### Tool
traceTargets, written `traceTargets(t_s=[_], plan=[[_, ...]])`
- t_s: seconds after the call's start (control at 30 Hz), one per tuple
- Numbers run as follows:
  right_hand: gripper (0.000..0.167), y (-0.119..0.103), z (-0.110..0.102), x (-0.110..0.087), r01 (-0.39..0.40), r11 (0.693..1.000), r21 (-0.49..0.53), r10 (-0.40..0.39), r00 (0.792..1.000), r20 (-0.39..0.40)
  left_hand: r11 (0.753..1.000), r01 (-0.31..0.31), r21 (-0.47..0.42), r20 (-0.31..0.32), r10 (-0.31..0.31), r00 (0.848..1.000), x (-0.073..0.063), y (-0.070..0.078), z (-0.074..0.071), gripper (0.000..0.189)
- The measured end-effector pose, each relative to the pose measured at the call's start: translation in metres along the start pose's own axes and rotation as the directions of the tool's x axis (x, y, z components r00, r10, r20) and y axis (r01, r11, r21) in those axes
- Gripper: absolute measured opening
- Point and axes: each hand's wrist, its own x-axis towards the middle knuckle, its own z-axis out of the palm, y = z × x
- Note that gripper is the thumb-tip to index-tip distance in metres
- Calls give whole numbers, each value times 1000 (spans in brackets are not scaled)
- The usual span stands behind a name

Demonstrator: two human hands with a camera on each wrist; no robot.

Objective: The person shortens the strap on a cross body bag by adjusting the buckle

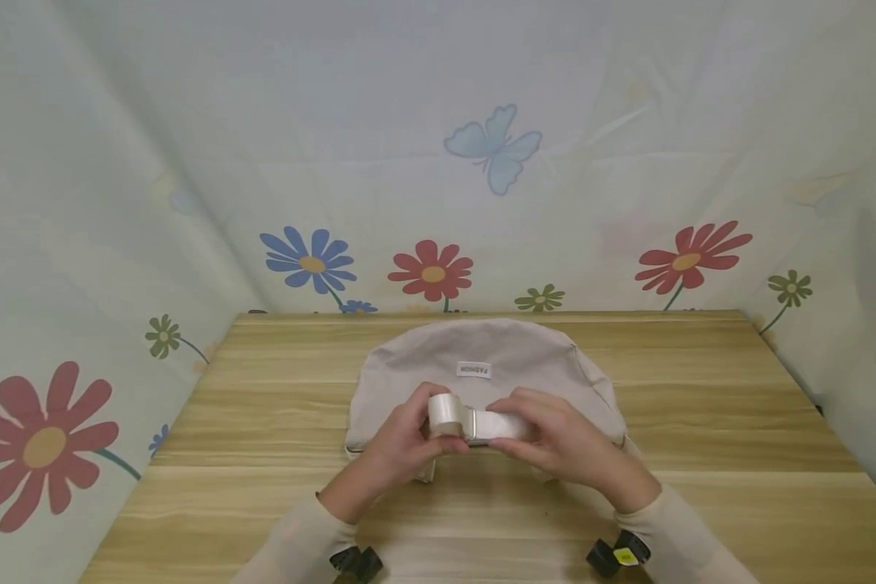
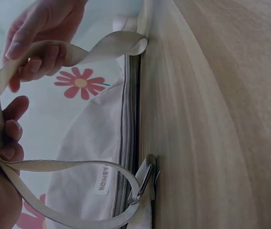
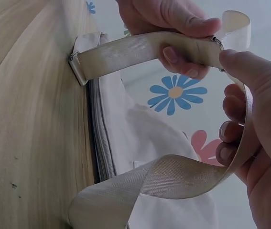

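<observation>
A pale beige fabric bag (image 1: 409, 377) with a small FASHION label (image 1: 474, 370) lies on the table, its dark zipper (image 2: 129, 114) along the near side. Above that side both hands hold up its webbing strap (image 3: 125, 53). My left hand (image 1: 409, 434) pinches the strap beside a metal slide buckle (image 3: 218, 46), and a loop of webbing (image 1: 446, 414) stands up at its fingers. Close on the other side, my right hand (image 1: 558, 434) grips the strap between thumb and curled fingers. A metal ring (image 2: 145, 183) joins the strap to the bag's end.
The wood-grain table (image 1: 263, 454) spreads around the bag on both sides. Behind it hangs a pale curtain (image 1: 380, 122) printed with flowers and a butterfly. Black wrist devices (image 1: 616, 555) sit at both sleeves.
</observation>
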Motion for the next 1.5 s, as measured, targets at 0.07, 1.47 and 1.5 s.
traceTargets(t_s=[0.07, 1.47, 1.5], plan=[[34, -1, 1, 0, -4, 1000, -1, 4, 1000, 5, 1000, -13, 16, 7, 13, 1000, 1, 1, 0, 53], [44, 1, 20, 3, -8, 999, 53, 12, 997, -71, 983, -1, 182, 126, -22, 992, 4, 3, -3, 34], [44, 1, 20, 3, -9, 999, 53, 12, 998, -68, 983, -2, 186, 128, -23, 992, 4, 3, -3, 33]])
